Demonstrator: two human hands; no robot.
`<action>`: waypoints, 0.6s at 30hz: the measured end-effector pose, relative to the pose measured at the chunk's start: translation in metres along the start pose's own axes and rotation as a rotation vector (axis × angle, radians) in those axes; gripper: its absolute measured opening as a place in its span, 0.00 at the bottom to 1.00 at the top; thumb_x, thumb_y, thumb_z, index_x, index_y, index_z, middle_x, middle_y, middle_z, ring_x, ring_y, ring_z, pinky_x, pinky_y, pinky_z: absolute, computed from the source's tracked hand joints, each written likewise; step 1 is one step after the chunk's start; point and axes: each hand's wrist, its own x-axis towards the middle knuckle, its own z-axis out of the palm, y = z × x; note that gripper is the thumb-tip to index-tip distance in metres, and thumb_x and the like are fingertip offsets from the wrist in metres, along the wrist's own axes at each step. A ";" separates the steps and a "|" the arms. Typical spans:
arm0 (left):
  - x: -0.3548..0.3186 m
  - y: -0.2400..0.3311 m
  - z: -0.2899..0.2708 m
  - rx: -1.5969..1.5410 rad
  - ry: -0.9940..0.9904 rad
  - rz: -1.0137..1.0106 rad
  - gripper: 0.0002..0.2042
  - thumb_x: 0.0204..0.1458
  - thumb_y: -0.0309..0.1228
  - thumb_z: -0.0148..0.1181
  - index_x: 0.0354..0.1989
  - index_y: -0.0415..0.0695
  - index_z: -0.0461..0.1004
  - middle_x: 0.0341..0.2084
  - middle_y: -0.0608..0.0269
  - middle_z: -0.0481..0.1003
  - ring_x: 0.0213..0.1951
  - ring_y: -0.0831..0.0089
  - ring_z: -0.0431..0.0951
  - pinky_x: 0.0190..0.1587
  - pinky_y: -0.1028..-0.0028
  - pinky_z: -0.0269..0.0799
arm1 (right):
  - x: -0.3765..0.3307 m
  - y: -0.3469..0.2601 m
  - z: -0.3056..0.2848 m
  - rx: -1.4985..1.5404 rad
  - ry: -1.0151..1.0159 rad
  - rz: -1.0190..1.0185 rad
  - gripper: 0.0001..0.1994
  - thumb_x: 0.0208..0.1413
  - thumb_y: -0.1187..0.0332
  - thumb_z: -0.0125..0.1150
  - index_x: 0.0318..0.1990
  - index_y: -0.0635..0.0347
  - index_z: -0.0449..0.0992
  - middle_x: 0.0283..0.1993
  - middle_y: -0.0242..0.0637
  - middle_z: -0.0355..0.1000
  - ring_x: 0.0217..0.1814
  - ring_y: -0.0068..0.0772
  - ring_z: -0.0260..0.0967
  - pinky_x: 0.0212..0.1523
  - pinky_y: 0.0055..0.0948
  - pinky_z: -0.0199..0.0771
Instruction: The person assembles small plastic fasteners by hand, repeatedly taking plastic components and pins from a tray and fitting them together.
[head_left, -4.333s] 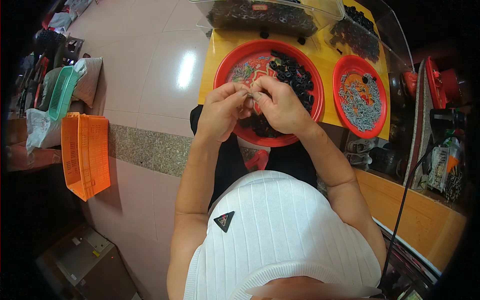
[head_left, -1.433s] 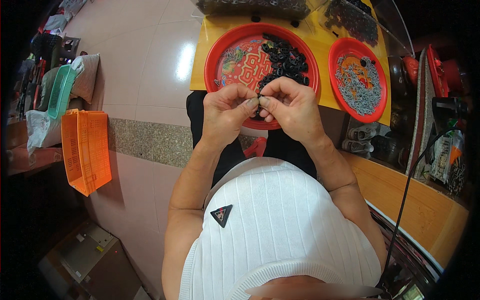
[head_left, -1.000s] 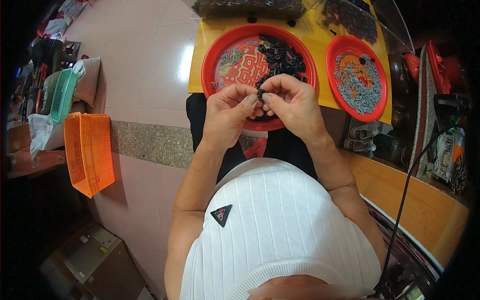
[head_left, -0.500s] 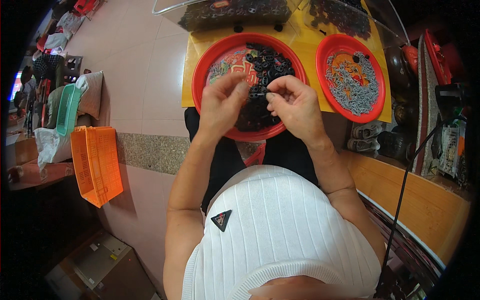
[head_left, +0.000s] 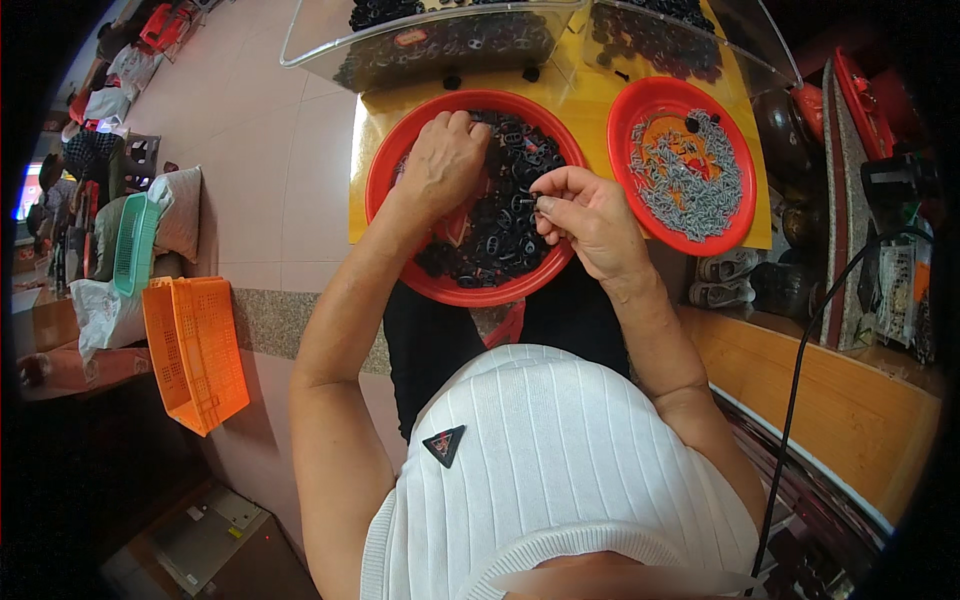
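- Head view, looking straight down: I see the left hand (head_left: 445,165) resting knuckles-up in the large red tray (head_left: 392,175), fingers curled narrow into the heap of small black parts (head_left: 500,230); whether they grip one I cannot tell, since the fingertips are buried in the pile.
- The right hand (head_left: 590,215) hovers over the same tray at its 3 o'clock rim, thumb and forefinger pinched tight on one small black piece (head_left: 533,197), held just clear of the heap, probably so it can be turned and checked.
- The tray sits on the person's lap, at 12 o'clock from the white ribbed top (head_left: 560,470), placed close so both hands reach it without stretching.
- At 2 o'clock lies a smaller red tray (head_left: 628,110) of grey metal bits (head_left: 690,175), near the right hand but untouched.
- Both trays lie over a yellow board (head_left: 590,90); beyond it, at 12 o'clock, clear plastic bins (head_left: 330,55) hold more dark parts.
- An orange crate (head_left: 195,350) stands at 9 o'clock on the floor, a green basket (head_left: 135,245) beyond it.
- A black cable (head_left: 800,380) runs down at 4 o'clock, well apart from the hands; nothing blocks either reach.
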 end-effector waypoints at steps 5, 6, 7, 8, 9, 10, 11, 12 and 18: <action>-0.015 -0.001 0.002 -0.180 0.166 -0.090 0.07 0.38 0.19 0.53 0.29 0.36 0.69 0.24 0.54 0.70 0.30 0.61 0.72 0.33 0.67 0.68 | 0.000 0.001 0.002 0.058 -0.031 0.034 0.07 0.46 0.77 0.53 0.35 0.67 0.69 0.27 0.33 0.67 0.23 0.18 0.64 0.22 0.14 0.64; -0.021 0.006 -0.001 -0.525 0.227 -0.240 0.08 0.41 0.19 0.52 0.32 0.36 0.70 0.24 0.56 0.71 0.28 0.65 0.73 0.29 0.70 0.68 | 0.000 0.001 0.002 0.079 -0.049 0.043 0.07 0.48 0.77 0.52 0.36 0.67 0.68 0.26 0.33 0.67 0.23 0.18 0.64 0.22 0.14 0.64; -0.030 0.012 -0.004 -0.871 0.286 -0.392 0.08 0.45 0.18 0.52 0.35 0.36 0.70 0.24 0.58 0.72 0.26 0.68 0.73 0.26 0.73 0.68 | 0.001 0.001 0.003 0.099 -0.068 0.054 0.07 0.49 0.77 0.50 0.37 0.67 0.67 0.26 0.33 0.66 0.23 0.19 0.64 0.23 0.14 0.64; -0.038 0.017 -0.012 -0.870 0.287 -0.399 0.08 0.45 0.18 0.52 0.35 0.36 0.70 0.24 0.58 0.72 0.26 0.68 0.73 0.26 0.73 0.68 | 0.002 0.001 0.006 0.099 -0.072 0.060 0.07 0.49 0.77 0.50 0.37 0.67 0.67 0.26 0.33 0.66 0.23 0.19 0.64 0.23 0.14 0.64; -0.046 0.024 -0.021 -1.315 0.251 -0.612 0.08 0.46 0.18 0.51 0.36 0.36 0.69 0.25 0.59 0.72 0.26 0.71 0.74 0.25 0.77 0.67 | 0.002 0.001 0.008 0.134 -0.091 0.077 0.07 0.49 0.77 0.50 0.37 0.68 0.67 0.26 0.34 0.66 0.23 0.19 0.64 0.23 0.15 0.65; -0.053 0.030 -0.030 -1.759 0.203 -0.825 0.09 0.48 0.18 0.51 0.38 0.36 0.69 0.25 0.61 0.73 0.25 0.74 0.74 0.23 0.80 0.67 | 0.002 0.000 0.010 0.169 -0.109 0.095 0.07 0.49 0.77 0.50 0.36 0.68 0.67 0.26 0.35 0.66 0.23 0.20 0.64 0.24 0.15 0.65; -0.059 0.039 -0.036 -1.917 0.266 -0.846 0.08 0.47 0.18 0.52 0.36 0.37 0.70 0.25 0.61 0.73 0.25 0.75 0.74 0.25 0.82 0.67 | 0.001 0.001 0.016 0.166 -0.115 0.105 0.07 0.49 0.77 0.50 0.36 0.68 0.67 0.26 0.35 0.66 0.23 0.20 0.64 0.24 0.15 0.65; -0.065 0.045 -0.036 -1.919 0.275 -0.855 0.08 0.47 0.18 0.52 0.36 0.37 0.70 0.25 0.61 0.73 0.25 0.75 0.74 0.25 0.82 0.67 | 0.001 0.003 0.022 0.227 -0.154 0.104 0.07 0.49 0.77 0.50 0.37 0.68 0.66 0.26 0.35 0.66 0.23 0.21 0.64 0.24 0.16 0.65; -0.086 0.060 -0.036 -1.898 0.524 -0.769 0.08 0.44 0.18 0.56 0.34 0.36 0.69 0.25 0.61 0.73 0.26 0.77 0.74 0.26 0.83 0.67 | -0.001 0.010 0.050 0.275 -0.173 0.083 0.07 0.50 0.77 0.49 0.37 0.68 0.66 0.26 0.37 0.67 0.24 0.22 0.65 0.24 0.17 0.66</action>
